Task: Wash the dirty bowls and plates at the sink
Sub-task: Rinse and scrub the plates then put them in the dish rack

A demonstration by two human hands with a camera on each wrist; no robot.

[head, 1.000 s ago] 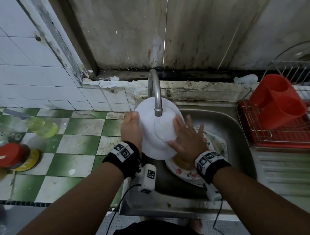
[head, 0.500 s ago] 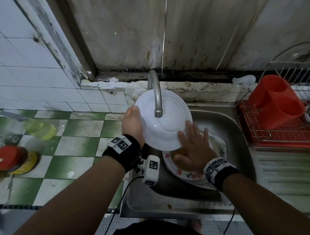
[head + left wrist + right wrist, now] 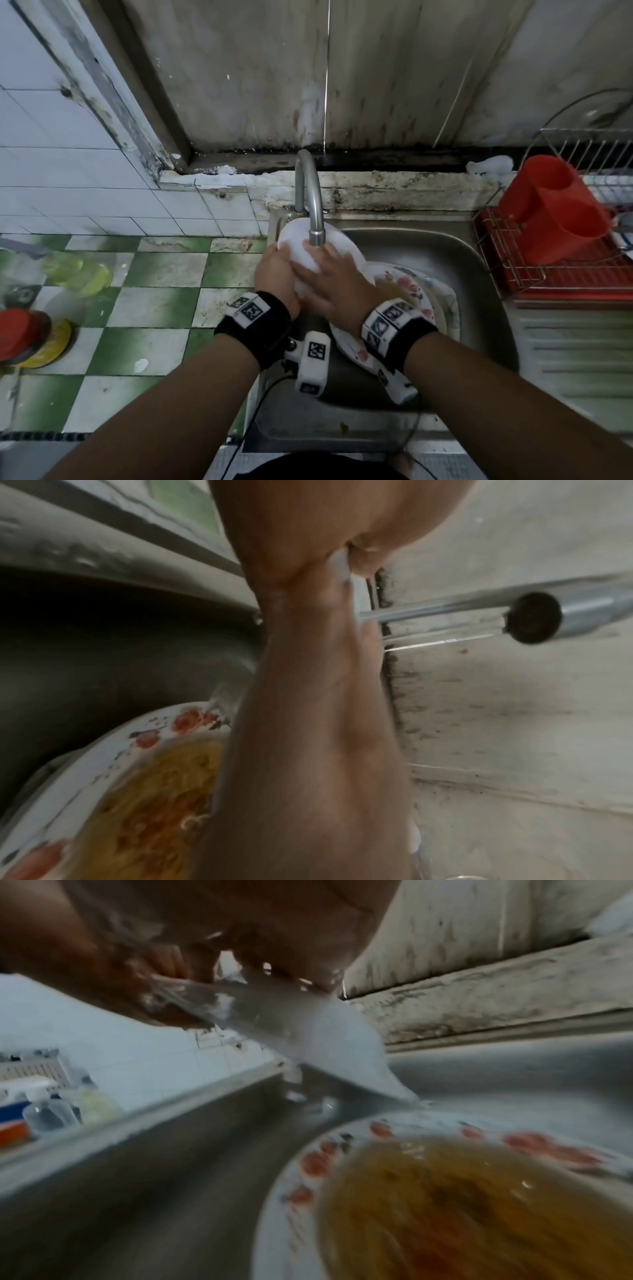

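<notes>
I have the white plate (image 3: pixel 337 245) tilted up directly beneath the faucet (image 3: pixel 313 212) spout, at the back left corner of the sink (image 3: pixel 479 274). My left hand (image 3: pixel 275 274) holds it by its left edge, fingers wrapped behind the rim and thumb on the front. My right hand (image 3: pixel 334 282) lies flat across the plate's face with fingers spread and straight, pressing on the wet surface without gripping anything. From the right wrist view the plate's lower edge (image 3: pixel 342 1047) hangs just over the floral plate (image 3: pixel 294 1218), with water running off it.

In front of the faucet, in the sink basin, the floral plate (image 3: pixel 416 294) rests on more dishes beneath it; it has red flowers round the rim and a yellow-orange greasy pool in the middle (image 3: pixel 154 804).

To the right of the faucet, a red wire dish rack (image 3: pixel 561 274) sits beside the sink, with a red plastic holder (image 3: pixel 551 212) in it. To the left of the faucet, on the green and white checked counter (image 3: pixel 144 308), stands a bottle of yellow liquid (image 3: pixel 80 274), and further left a red and yellow item (image 3: pixel 30 339) I cannot make out.
</notes>
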